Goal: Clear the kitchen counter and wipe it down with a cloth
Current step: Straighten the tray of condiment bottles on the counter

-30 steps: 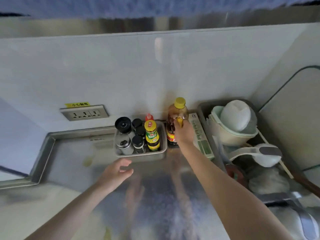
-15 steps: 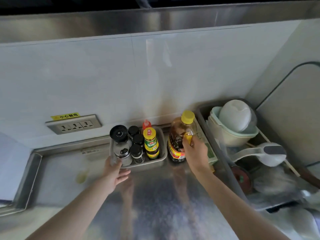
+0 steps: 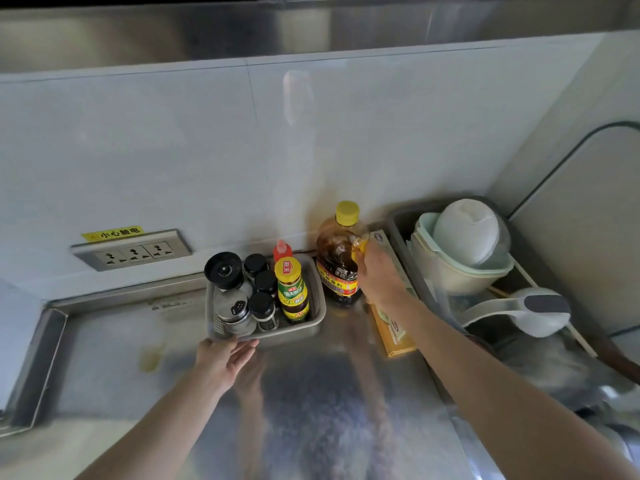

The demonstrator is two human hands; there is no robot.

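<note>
A grey plastic tray [image 3: 315, 306] stands on the steel counter [image 3: 114, 368] near the back wall, holding several spice jars with black lids [image 3: 258, 303] and a yellow-capped sauce bottle [image 3: 292, 291]. My left hand [image 3: 225, 356] grips the tray's front left edge, thumb over the rim. To the tray's right a large dark bottle with a yellow cap [image 3: 337, 258] stands on the counter. My right hand [image 3: 379, 275] is closed around that bottle's yellow handle. No cloth is in view.
A flat yellow box [image 3: 393, 327] lies right of the big bottle. A dish rack [image 3: 401, 230] at the right holds bowls [image 3: 464, 244] and a white ladle [image 3: 519, 310]. A wall socket strip [image 3: 133, 251] sits at the back left. A yellowish smear [image 3: 150, 356] marks the counter.
My left hand moved forward and took hold of the tray's front edge. My right hand stayed closed on the big bottle, which shifted slightly as the view tilted.
</note>
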